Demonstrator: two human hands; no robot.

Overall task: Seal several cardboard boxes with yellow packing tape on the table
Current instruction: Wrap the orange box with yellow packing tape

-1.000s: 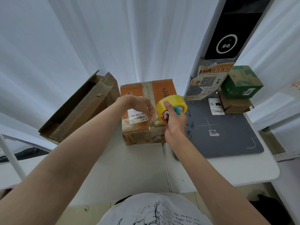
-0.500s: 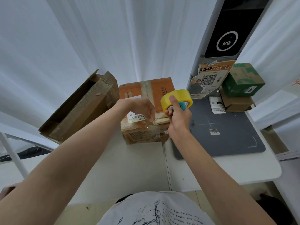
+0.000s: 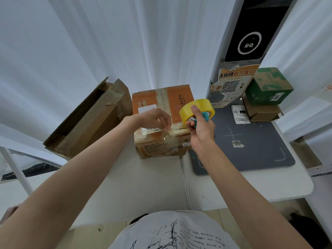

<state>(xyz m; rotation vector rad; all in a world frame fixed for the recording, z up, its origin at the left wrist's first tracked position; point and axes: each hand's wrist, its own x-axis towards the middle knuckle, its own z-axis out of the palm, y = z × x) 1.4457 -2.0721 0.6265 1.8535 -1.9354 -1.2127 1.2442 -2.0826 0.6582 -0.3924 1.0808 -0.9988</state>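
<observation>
An orange cardboard box with a white label stands on the white table, old tape running down its top seam. My right hand grips a yellow tape roll with a teal core, held above the box's right front corner. My left hand hovers over the box's front edge, fingers curled and pinching the clear free end of the tape near the seam.
An opened brown box lies tilted at the left. A grey mat covers the table's right part. Behind it a green box sits on a brown box, beside a grey pillar with a QR poster.
My right hand has lifted the tape roll slightly and shifted it to the right. My left hand stays at the box's front edge on the tape end.
</observation>
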